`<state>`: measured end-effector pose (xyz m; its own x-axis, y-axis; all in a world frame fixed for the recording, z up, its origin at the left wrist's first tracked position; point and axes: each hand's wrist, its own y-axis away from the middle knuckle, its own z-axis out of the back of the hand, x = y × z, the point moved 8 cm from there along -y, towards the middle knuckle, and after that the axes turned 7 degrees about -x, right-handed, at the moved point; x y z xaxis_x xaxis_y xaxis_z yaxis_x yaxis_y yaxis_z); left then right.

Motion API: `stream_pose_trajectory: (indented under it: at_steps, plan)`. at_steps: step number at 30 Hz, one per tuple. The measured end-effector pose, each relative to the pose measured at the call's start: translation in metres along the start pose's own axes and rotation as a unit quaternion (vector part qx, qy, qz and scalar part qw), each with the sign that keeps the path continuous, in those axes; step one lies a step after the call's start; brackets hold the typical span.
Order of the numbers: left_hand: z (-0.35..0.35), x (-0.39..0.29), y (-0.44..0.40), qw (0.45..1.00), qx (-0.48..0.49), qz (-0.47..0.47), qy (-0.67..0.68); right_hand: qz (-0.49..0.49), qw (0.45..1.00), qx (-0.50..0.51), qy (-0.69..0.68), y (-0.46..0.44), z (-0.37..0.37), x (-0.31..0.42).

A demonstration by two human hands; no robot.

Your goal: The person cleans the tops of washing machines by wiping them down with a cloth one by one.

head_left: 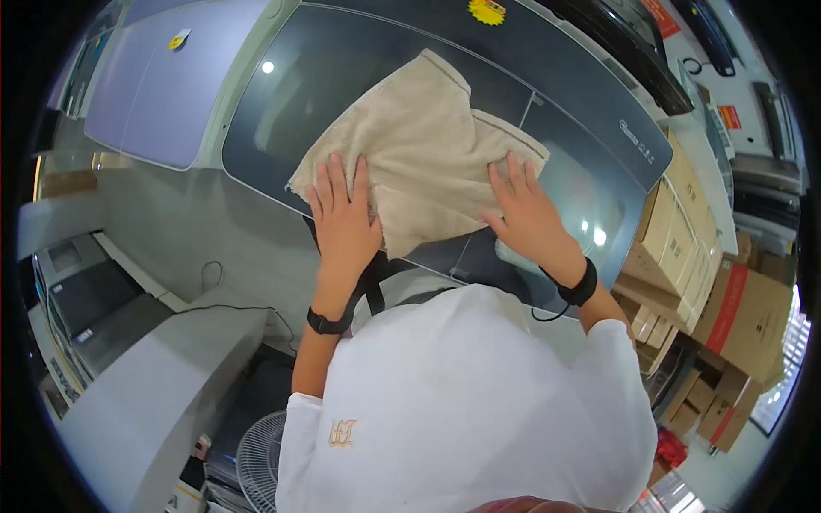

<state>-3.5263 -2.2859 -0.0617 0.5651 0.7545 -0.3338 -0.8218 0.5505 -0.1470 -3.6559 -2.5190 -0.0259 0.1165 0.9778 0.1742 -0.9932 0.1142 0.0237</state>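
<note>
Nearest us, our left hand (pixel 346 224) and right hand (pixel 532 221) are resting open, fingers extended, with no grasp showing. Beneath them, the beige cloth (pixel 428 158) is lying rumpled across the dark glossy top (pixel 590 192), reaching its near edge. We are apparently spreading or wiping; the next move is calling for flat, even pressure. Beyond, a yellow sticker (pixel 487 11) is sitting towards the far edge.

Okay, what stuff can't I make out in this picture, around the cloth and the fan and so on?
In the head view:
Dark panel under the cloth: hidden by the cloth.
Undersides of the left hand and right hand: turned down, hidden.
Fan: partly behind the white shirt, bottom cut off.
Panel's white lettering: small print unreadable.
</note>
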Motion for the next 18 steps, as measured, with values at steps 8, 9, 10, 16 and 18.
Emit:
stream_pose_trajectory:
  at_steps: [8,9,10,16,18]
  plan:
    - [-0.007,0.036,-0.043,0.994,-0.089,-0.008,-0.058,0.090,0.981,-0.159,0.063,-0.099,-0.015,-0.015]
    - [-0.008,0.037,-0.047,0.993,-0.102,-0.003,-0.051,0.109,0.980,-0.156,0.054,-0.108,-0.015,-0.006]
    - [-0.009,0.037,-0.047,0.993,-0.103,0.001,-0.052,0.128,0.979,-0.154,0.044,-0.117,-0.015,0.003]
    - [0.001,0.029,-0.011,0.994,-0.096,0.025,-0.035,0.262,0.961,-0.073,-0.060,-0.086,-0.013,0.068]
    - [0.006,0.030,0.010,0.995,-0.090,0.034,-0.032,0.277,0.955,-0.039,-0.096,-0.065,-0.008,0.080]
